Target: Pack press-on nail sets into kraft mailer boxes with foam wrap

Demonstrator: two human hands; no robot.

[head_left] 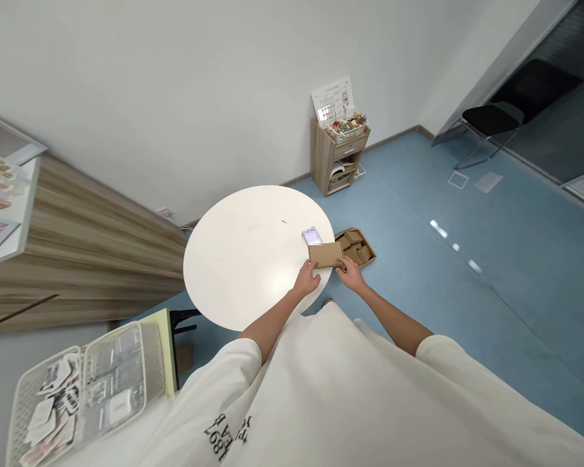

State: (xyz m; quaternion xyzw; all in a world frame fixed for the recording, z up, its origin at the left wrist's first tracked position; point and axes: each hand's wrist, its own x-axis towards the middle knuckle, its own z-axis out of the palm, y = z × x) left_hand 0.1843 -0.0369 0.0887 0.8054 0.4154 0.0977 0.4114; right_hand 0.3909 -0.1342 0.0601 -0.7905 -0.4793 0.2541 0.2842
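A small flat brown cardboard box (326, 255) is held level between both hands, over the right edge of the round white table (238, 259). My left hand (306, 277) grips its left near corner. On the opposite side, my right hand (351, 275) has its fingers closed on the right end. Just behind the box lies a blurred, pale violet rectangle (312, 236) on the tabletop. Beyond the table's right edge, lower down, an open carton (370, 259) holds several brown cardboard boxes, partly hidden by the held one.
A wooden cabinet (325, 162) with a basket of dried flowers (346, 128) stands against the wall. To the left are a wood-grain cabinet (102, 240) and plastic baskets (111, 376) of small packets. A black chair (490, 120) stands far right on the blue floor (418, 214).
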